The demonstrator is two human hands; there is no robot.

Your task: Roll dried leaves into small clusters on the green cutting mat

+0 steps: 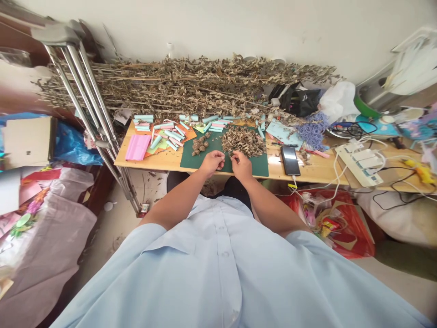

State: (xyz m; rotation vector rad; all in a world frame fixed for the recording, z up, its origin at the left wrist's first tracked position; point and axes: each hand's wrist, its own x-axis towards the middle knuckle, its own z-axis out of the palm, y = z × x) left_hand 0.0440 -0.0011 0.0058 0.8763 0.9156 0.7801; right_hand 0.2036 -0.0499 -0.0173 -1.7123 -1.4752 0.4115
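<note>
Low over the front edge of a green cutting mat [191, 160], my left hand [213, 163] is closed in a pinch. Facing it a short gap away, my right hand [241, 166] pinches too, just below a heap of crumbled dried leaves [244, 140]. Anything between the fingertips of either hand is too small to make out. Several brown balls of rolled leaf [200, 145] lie on the mat, up and left of my left hand. Small blue and pink paper rolls [170, 133] are scattered along the mat's left and back.
Bundles of dried leafy stalks [177, 84] stretch along the wall. Pink paper sheets [138, 147] lie left on the wooden table [123, 155]. To the right are a phone [290, 160] on a cable, purple yarn [313, 130] and a power strip [358, 163]. A metal crutch [90, 91] leans at the left.
</note>
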